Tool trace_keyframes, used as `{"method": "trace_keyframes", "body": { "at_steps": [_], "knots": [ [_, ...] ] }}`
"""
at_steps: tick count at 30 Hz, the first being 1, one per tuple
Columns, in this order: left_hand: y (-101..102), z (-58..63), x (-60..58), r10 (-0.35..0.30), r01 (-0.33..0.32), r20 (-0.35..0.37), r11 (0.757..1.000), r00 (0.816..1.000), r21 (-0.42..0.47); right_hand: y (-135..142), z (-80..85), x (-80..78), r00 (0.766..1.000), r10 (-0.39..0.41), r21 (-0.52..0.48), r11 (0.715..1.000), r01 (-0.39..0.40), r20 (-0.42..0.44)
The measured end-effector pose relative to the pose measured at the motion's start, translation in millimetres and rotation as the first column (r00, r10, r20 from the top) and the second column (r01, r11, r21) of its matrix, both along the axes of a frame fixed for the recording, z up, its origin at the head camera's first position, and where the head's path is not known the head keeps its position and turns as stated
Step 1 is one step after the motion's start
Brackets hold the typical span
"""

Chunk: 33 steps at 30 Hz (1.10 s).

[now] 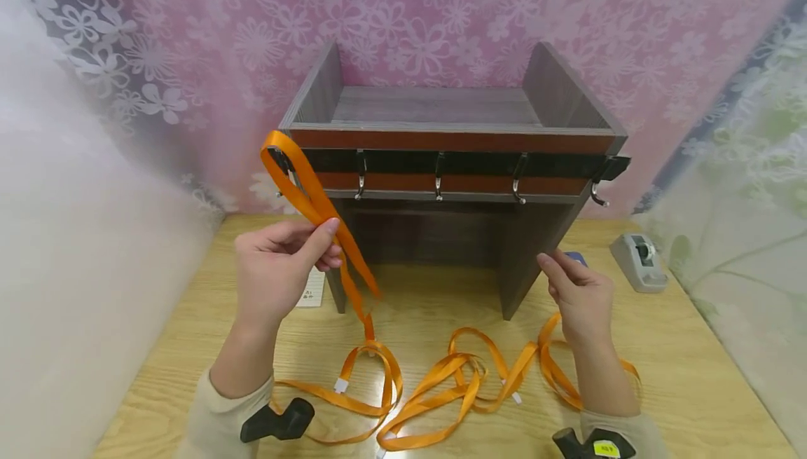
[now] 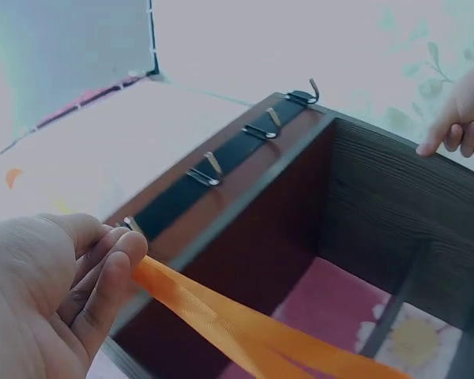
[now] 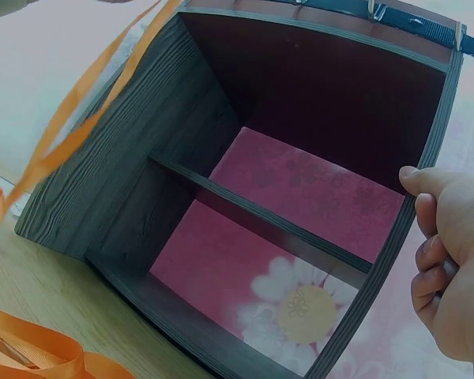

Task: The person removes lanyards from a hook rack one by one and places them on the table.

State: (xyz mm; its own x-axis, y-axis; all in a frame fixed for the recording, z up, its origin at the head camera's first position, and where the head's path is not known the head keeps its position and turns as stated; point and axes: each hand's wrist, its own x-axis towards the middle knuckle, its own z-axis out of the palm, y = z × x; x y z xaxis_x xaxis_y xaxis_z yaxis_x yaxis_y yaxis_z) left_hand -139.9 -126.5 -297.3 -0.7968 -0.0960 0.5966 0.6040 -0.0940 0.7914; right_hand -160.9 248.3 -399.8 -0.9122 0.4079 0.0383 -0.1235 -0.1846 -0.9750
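My left hand (image 1: 277, 270) pinches an orange lanyard (image 1: 323, 200) between thumb and fingers. The lanyard's top loop stands at the left end of a black hook rail (image 1: 400, 161), overlapping the end hook there; its lower part hangs to the table. The rail runs along the front of a grey wooden shelf (image 1: 567, 101), with silver hooks pointing down. My right hand (image 1: 583, 298) holds the front edge of the shelf's right side panel (image 3: 395, 245), thumb on the edge and fingers curled along the outer side.
More orange lanyards (image 1: 455, 394) with white tags lie tangled on the wooden table (image 1: 189, 347) in front of the shelf. A grey tape dispenser (image 1: 638, 264) stands at the right. A written paper (image 1: 312, 291) lies by the shelf's left panel. Flowered cloth (image 1: 403, 24) hangs behind.
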Motion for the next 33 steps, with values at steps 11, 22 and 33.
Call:
{"method": "trace_keyframes", "body": {
  "at_steps": [11, 22, 33],
  "knots": [
    [-22, 32.1, 14.5, 0.053, -0.044, -0.094, 0.994, 0.994, 0.095, 0, 0.6, 2.6, 1.000, 0.016, 0.045, 0.999, -0.016, 0.009],
    [-37, 43.7, 38.6, 0.099, -0.050, -0.225, 0.976, 0.969, 0.212, 0, 1.0, 0.9, 1.000, 0.012, 0.026, 1.000, -0.012, 0.002],
    [-64, 27.0, 55.1, 0.107, -0.063, -0.226, 0.979, 0.968, 0.196, 0, 0.4, -0.6, 1.000, 0.011, 0.010, 1.000, -0.011, -0.009]
  ]
}}
